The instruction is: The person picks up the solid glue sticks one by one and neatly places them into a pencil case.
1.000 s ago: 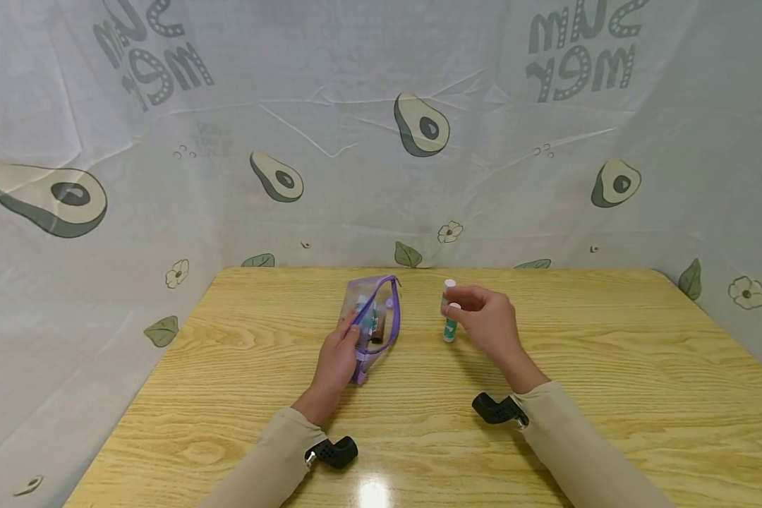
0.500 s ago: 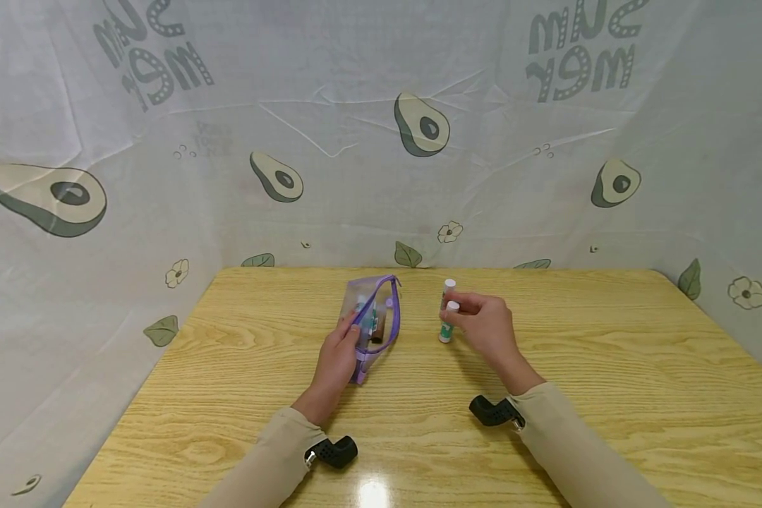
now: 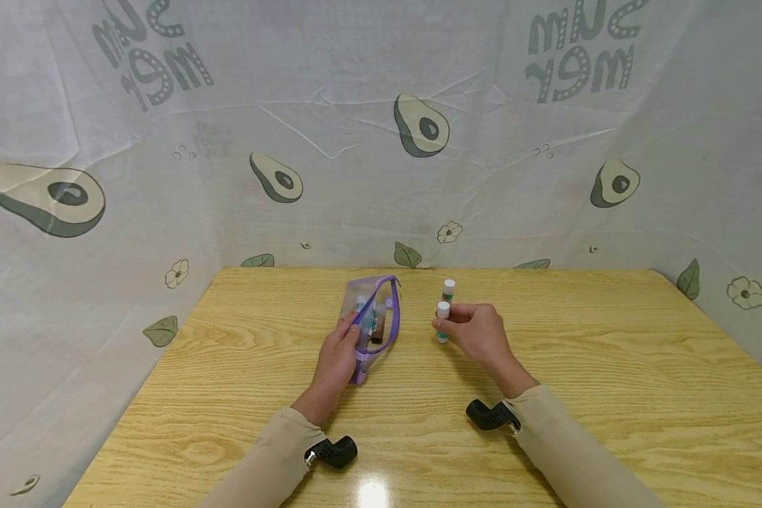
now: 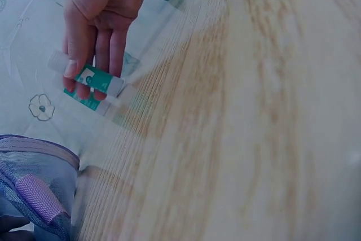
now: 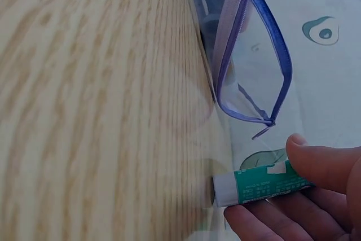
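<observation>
My right hand (image 3: 481,335) pinches a green-and-white glue stick (image 3: 443,311) between thumb and fingers. It is upright, its white base close to the tabletop in the right wrist view, where its green label (image 5: 265,183) shows. Just behind it stands a second glue stick (image 3: 449,286), partly hidden by the first. My left hand (image 3: 335,361) grips the near side of a see-through pouch (image 3: 351,289) with purple zipper trim, thumb on top. The pouch gapes toward the right. Inside lie a brown cylinder (image 3: 379,330) and other small items, blurred by the plastic.
A wood-grain table (image 3: 597,353) carries everything. Behind it and along both sides hangs a pale curtain (image 3: 349,212) printed with avocados, leaves and flowers. Each sleeve bears a black wrist device, one on the left (image 3: 336,451) and one on the right (image 3: 490,415).
The right hand has shifted slightly left with the glue stick, bringing it in front of the second one and nearer the pouch. The left hand and pouch stay put.
</observation>
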Motion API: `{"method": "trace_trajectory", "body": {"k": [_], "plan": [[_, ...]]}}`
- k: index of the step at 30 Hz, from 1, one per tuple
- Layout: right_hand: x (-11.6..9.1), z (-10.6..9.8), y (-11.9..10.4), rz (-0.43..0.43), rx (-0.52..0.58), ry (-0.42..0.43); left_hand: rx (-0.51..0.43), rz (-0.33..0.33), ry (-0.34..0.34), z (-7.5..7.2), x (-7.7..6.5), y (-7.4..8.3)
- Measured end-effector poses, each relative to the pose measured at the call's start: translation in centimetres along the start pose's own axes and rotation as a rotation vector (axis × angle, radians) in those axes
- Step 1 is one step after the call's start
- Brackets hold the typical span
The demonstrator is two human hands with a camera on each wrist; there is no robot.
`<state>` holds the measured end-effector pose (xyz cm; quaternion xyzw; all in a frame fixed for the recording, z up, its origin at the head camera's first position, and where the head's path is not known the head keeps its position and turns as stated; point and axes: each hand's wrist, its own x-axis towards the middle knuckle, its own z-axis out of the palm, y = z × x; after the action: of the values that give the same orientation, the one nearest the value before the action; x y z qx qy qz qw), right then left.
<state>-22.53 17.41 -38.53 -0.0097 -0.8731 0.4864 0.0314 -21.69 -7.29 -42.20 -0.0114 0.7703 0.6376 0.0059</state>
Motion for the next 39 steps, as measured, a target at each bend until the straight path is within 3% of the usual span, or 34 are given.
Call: {"method": "trace_trajectory", "body": {"k": [16, 24, 39], "plan": [[0.25, 0.48, 0.13, 0.013, -0.014, -0.023, 0.005, -0.009, 0.005, -0.23, -0.14, 0.10], [-0.10, 0.29, -0.11, 0.052, 0.053, -0.021, 0.005, -0.008, 0.006, -0.05, -0.02, -0.12], [0.41, 0.40, -0.04, 0.019, 0.050, -0.005, -0.008, -0.025, 0.001, 0.00, -0.03, -0.02]]}}
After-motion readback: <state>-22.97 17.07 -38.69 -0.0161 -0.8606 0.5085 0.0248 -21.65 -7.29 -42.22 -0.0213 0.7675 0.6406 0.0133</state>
